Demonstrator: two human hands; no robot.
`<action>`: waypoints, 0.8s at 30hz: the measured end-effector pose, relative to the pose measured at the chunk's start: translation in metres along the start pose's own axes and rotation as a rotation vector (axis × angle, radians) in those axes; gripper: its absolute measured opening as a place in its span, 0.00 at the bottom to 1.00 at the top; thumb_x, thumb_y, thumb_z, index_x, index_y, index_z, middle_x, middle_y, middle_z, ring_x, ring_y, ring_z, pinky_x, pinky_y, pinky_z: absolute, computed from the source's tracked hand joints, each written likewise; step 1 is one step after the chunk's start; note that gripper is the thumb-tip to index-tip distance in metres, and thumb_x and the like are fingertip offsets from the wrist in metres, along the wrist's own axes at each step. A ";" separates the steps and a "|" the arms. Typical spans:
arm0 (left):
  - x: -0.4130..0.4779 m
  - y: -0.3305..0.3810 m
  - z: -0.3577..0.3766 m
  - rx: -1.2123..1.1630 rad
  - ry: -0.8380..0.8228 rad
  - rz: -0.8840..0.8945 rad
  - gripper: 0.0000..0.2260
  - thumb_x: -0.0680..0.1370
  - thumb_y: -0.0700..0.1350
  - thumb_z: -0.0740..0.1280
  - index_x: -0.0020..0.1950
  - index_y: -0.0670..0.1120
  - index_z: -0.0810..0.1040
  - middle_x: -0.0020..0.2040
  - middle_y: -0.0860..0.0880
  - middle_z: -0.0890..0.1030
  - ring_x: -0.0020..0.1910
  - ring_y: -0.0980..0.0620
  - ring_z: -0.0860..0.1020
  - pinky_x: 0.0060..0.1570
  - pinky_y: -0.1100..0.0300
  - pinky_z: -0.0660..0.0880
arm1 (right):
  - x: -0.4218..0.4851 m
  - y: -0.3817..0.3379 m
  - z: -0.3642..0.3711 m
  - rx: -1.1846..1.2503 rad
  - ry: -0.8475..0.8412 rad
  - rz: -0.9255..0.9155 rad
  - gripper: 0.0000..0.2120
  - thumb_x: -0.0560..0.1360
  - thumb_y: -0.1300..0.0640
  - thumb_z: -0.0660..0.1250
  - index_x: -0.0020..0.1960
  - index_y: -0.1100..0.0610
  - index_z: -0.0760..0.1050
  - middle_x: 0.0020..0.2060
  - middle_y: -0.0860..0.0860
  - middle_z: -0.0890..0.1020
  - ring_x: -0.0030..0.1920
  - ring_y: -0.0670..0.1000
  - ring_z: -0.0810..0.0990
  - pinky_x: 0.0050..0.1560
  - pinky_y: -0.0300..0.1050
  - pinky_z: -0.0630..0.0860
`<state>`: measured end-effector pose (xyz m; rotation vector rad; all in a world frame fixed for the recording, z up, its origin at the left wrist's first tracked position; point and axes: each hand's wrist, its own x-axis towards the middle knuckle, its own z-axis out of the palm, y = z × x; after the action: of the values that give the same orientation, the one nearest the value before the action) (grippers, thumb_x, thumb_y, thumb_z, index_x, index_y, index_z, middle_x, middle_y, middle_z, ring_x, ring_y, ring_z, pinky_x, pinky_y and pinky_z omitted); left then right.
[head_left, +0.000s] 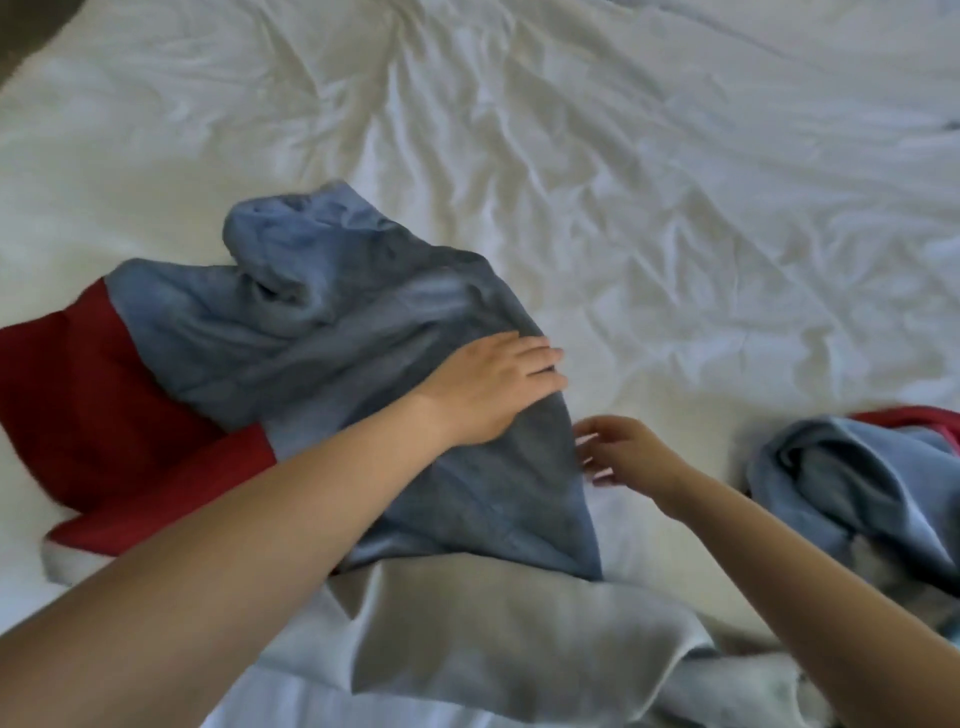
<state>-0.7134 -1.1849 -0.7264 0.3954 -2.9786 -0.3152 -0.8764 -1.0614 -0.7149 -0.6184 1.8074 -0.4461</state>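
I am pressing my left grip (493, 384) flat on the blue garment (363, 332), fingers straight and together, pointing toward three o'clock and holding nothing. The palm is lying on the cloth near its three o'clock edge. The blue garment is lying rumpled on the white bed sheet (649, 156), a little to nine o'clock of the middle of the view, with a bunched fold at its twelve o'clock end and a smoother panel running down toward six o'clock.

My right grip (623, 452) is hovering just beside that panel's edge, at about four o'clock from the left one. Its fingers are loosely curled and spread with nothing between them. The fingertips may be brushing the hem, but the blur is keeping me from telling.

A red garment (78, 395) is lying under the blue one and sticking out at nine o'clock. A grey cloth (493, 623) is spreading out at six o'clock, with the blue garment's lower end resting on it. At three o'clock, well apart, a second blue garment (857, 483) is sitting in a heap, with a red strip (904, 415) showing behind it.
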 end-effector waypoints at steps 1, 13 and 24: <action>0.007 0.009 0.003 -0.002 -0.034 0.011 0.23 0.76 0.34 0.59 0.70 0.49 0.70 0.73 0.48 0.67 0.73 0.48 0.62 0.71 0.53 0.58 | -0.007 0.011 -0.005 0.000 -0.077 0.048 0.16 0.73 0.75 0.54 0.51 0.62 0.76 0.34 0.54 0.81 0.30 0.49 0.77 0.34 0.40 0.74; 0.034 0.062 -0.009 0.207 -0.623 0.013 0.06 0.68 0.43 0.65 0.43 0.50 0.77 0.43 0.52 0.79 0.47 0.48 0.76 0.54 0.52 0.71 | -0.021 0.057 0.006 -0.304 -0.523 0.024 0.08 0.71 0.59 0.71 0.48 0.62 0.78 0.34 0.55 0.76 0.33 0.52 0.72 0.35 0.44 0.68; 0.035 0.036 -0.021 0.235 0.045 -0.550 0.09 0.72 0.38 0.63 0.48 0.45 0.82 0.44 0.42 0.79 0.39 0.39 0.77 0.35 0.55 0.64 | 0.015 -0.014 -0.062 -0.376 0.282 -0.381 0.11 0.63 0.58 0.76 0.43 0.51 0.78 0.36 0.48 0.76 0.38 0.49 0.74 0.29 0.36 0.63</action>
<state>-0.7526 -1.1643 -0.6945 1.2303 -2.8127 0.0029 -0.9368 -1.0819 -0.6986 -1.2239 2.0662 -0.4666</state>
